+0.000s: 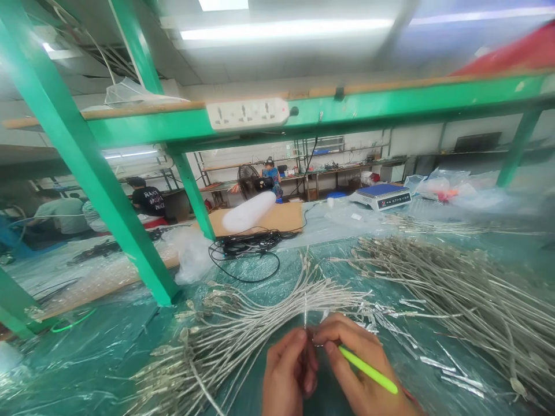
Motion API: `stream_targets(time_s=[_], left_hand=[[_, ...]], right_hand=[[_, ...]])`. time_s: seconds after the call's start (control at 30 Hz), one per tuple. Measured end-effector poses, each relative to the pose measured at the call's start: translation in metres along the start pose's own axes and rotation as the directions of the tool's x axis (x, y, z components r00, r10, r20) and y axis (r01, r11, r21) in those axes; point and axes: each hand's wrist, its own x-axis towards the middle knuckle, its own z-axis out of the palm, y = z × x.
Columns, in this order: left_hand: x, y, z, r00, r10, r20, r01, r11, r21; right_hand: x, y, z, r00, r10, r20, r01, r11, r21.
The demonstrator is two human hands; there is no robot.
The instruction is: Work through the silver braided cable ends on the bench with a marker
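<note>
My left hand (284, 370) is closed in a pinch on a thin silvery cable (306, 306), which stands upright above the fingertips. My right hand (358, 349) is closed around a bright yellow-green pen-like tool (370, 371). Its tip is hidden near the fingers, close to the cable, so its exact kind does not show. Both hands' fingertips nearly meet. Behind and left of them lies a fanned bundle of silvery cables (260, 318) with connector ends. Small clear and silvery strips (433, 363) are scattered to the right of my right hand.
A larger heap of cables (468, 289) covers the right side. Coiled black cable (249, 245) lies near a green post (108, 190). Farther back stand a digital scale (381, 196) and plastic bags (451, 185). A power strip (249, 114) sits on the green crossbar. People sit beyond.
</note>
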Motion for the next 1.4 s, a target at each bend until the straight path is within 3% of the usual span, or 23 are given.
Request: stream_targets(time_s=[0.97,1.27,1.4], left_hand=[[0.0045,-0.0045,-0.0058,0.996,-0.069,0.061,0.073,0.996,-0.055],[0.0043,-0.0098,-0.006,0.999,0.034,0.012,-0.035,0.991,0.13],[0.0022,-0.0094,-0.0039,1.0,0.016,-0.009,-0.014,0.984,0.177]], right_hand=[[0.0003,0.0036,0.0023,0.999,-0.03,-0.025,0.03,0.999,-0.011],[0.0025,0.0006,0.0004,1.0,-0.002,-0.011,0.002,1.0,-0.026],[0.0024,-0.0025,-0.0001,1.0,-0.02,-0.014,0.021,1.0,0.012]])
